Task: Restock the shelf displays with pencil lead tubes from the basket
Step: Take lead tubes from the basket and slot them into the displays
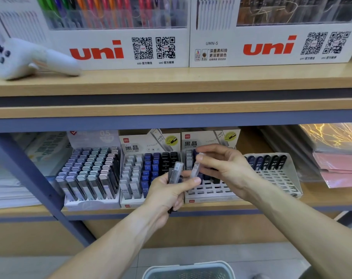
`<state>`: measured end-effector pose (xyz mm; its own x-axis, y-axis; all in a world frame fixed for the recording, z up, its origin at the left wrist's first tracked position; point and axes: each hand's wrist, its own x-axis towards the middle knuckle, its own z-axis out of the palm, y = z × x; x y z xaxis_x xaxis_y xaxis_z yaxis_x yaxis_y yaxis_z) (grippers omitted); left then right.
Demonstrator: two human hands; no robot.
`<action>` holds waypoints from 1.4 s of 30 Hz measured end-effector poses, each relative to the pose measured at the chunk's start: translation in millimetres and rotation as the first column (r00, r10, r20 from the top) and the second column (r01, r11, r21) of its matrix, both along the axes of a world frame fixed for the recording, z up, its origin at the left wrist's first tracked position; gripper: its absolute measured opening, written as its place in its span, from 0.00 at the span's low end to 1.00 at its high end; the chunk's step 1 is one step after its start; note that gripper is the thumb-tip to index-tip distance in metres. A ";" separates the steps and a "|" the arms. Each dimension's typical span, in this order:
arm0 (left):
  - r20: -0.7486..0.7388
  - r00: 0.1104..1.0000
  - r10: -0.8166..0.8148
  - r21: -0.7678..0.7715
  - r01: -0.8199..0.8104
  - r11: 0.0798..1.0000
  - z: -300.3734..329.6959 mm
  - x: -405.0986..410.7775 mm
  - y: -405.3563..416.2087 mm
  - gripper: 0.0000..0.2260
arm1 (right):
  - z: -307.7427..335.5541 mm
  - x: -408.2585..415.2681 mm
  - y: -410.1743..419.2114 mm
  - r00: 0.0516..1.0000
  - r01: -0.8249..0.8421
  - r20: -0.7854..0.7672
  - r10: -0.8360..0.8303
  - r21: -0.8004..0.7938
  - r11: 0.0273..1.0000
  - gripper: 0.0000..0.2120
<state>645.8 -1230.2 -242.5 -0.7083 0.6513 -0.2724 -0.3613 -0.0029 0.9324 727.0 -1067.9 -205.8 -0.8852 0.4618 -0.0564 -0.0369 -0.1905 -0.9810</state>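
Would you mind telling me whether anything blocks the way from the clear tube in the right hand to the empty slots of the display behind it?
Nothing visible does: the right hand holds the clear tube directly before the display's open front slots.

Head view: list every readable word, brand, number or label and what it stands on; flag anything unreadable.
"uni": left pen display box and right pen display box.
"UMN-S": right pen display box.
"HB 0.5": clear lead tube pinched by the right hand.
"黑晶", "deli", "HB 0.5": middle lead display header.
"0.5": leftmost lead display header.
QR captions and the left hand tubes' print: too small.
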 end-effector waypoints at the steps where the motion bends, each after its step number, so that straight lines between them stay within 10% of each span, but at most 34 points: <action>1: -0.005 1.000 0.022 -0.006 -0.022 1.000 -1.4 -0.2 -0.5 0.21 | 0.4 -0.7 -0.4 1.000 -0.004 0.005 0.003 0.033 0.999 0.13; 17: -0.034 0.995 0.089 -0.160 -0.093 0.983 -3.0 3.7 -15.8 0.16 | -14.1 -33.0 6.5 0.963 0.259 -0.117 -0.243 0.649 0.715 0.09; 37: 0.225 0.972 -0.068 0.083 0.050 0.995 1.1 4.8 -27.8 0.07 | -35.4 -48.6 7.0 0.996 -0.001 0.052 -0.071 0.812 0.584 0.09; 42: 0.159 0.984 -0.085 0.093 0.071 0.993 -1.2 6.4 -27.4 0.08 | -42.9 -50.7 11.8 0.984 -0.017 0.074 -0.164 0.946 0.324 0.05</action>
